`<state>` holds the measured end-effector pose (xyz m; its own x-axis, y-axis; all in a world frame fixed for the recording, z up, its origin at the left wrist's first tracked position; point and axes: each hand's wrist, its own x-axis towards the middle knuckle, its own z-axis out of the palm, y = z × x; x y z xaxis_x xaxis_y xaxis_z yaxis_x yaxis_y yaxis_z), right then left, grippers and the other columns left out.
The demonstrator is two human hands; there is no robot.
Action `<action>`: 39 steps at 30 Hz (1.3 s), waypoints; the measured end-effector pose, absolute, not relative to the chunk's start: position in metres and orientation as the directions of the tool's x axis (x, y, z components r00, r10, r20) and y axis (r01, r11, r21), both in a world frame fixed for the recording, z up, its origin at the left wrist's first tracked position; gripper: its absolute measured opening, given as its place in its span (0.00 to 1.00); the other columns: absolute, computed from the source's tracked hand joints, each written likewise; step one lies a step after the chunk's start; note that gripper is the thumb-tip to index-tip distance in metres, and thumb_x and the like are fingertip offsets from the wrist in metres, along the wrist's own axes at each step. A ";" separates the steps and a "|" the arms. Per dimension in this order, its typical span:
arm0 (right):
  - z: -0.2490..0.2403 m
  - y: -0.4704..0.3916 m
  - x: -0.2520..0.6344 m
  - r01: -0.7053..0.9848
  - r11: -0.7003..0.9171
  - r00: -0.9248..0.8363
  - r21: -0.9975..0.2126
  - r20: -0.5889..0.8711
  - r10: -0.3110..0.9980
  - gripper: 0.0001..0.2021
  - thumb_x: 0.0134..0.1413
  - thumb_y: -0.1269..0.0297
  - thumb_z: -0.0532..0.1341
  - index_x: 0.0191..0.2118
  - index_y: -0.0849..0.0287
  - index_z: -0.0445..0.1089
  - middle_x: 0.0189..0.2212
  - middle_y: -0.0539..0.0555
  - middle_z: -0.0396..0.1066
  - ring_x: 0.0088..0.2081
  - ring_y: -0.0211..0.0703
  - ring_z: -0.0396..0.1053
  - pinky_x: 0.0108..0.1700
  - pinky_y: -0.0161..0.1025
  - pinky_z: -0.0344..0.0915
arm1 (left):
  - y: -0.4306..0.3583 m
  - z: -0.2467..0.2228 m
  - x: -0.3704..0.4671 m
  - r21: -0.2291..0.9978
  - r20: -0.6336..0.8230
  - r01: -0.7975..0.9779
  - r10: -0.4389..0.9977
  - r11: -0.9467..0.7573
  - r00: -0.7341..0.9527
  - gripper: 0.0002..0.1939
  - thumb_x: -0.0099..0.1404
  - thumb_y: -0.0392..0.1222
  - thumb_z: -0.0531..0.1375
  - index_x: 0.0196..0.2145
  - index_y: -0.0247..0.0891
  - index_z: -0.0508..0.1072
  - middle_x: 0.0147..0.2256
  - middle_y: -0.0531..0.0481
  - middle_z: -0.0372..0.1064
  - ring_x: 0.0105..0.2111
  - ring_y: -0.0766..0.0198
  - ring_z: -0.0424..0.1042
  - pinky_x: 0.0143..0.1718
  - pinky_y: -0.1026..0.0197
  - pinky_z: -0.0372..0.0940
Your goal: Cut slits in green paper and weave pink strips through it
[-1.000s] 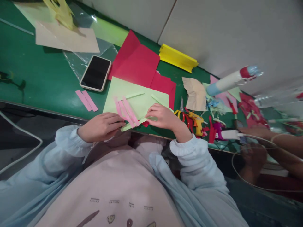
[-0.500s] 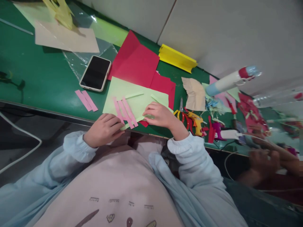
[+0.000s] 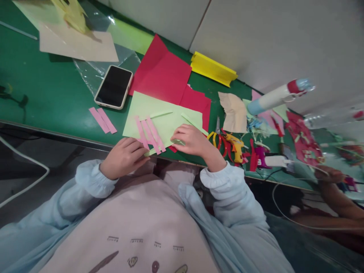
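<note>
My left hand (image 3: 125,157) is closed at the table's front edge, its fingertips pinching the end of a light green paper strip (image 3: 152,151). That strip meets the lower ends of several pink paper strips (image 3: 153,134), which lie side by side on a light green sheet (image 3: 167,105). At the sheet's lower right, my right hand (image 3: 189,141) has its fingers curled in a pinch; a bit of light green shows between them, but what they hold is unclear. Other narrow green strips (image 3: 161,114) lie across the sheet. Two pink strips (image 3: 102,120) rest apart, to the left.
A phone (image 3: 114,87) lies behind the left hand, with red paper (image 3: 162,72) beside it. Scissors (image 3: 218,137), a yellow glue gun (image 3: 234,146) and a bottle (image 3: 273,98) are to the right. Another person's hand (image 3: 330,174) is at far right.
Both my hands stay almost where they were, with the papers unchanged. The other person's hands at far right have shifted, one now farther right and higher.
</note>
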<state>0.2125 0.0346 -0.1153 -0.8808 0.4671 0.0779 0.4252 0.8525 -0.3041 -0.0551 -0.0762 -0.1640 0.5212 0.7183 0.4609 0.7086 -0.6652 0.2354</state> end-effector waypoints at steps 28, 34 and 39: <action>-0.130 0.009 0.200 0.393 0.841 -0.868 -0.371 0.150 0.473 0.08 0.59 0.63 0.63 0.40 0.60 0.77 0.37 0.57 0.74 0.40 0.47 0.67 0.44 0.44 0.62 | -0.095 -0.161 -0.048 0.321 0.506 0.755 0.777 -0.572 0.375 0.05 0.64 0.40 0.62 0.35 0.35 0.73 0.30 0.47 0.73 0.32 0.60 0.70 0.37 0.57 0.66; -0.132 0.005 0.203 0.384 0.843 -0.867 -0.377 0.168 0.470 0.08 0.59 0.65 0.62 0.41 0.60 0.76 0.36 0.57 0.74 0.39 0.47 0.67 0.43 0.44 0.63 | -0.099 -0.162 -0.046 0.309 0.472 0.754 0.782 -0.580 0.408 0.05 0.64 0.41 0.62 0.35 0.36 0.73 0.31 0.48 0.73 0.32 0.60 0.70 0.37 0.56 0.67; -0.132 -0.003 0.207 0.376 0.857 -0.876 -0.353 0.167 0.453 0.07 0.58 0.69 0.60 0.38 0.58 0.76 0.36 0.56 0.74 0.39 0.46 0.67 0.43 0.44 0.61 | -0.101 -0.159 -0.044 0.306 0.485 0.734 0.763 -0.606 0.428 0.04 0.64 0.39 0.62 0.35 0.36 0.73 0.31 0.48 0.74 0.32 0.60 0.70 0.36 0.56 0.67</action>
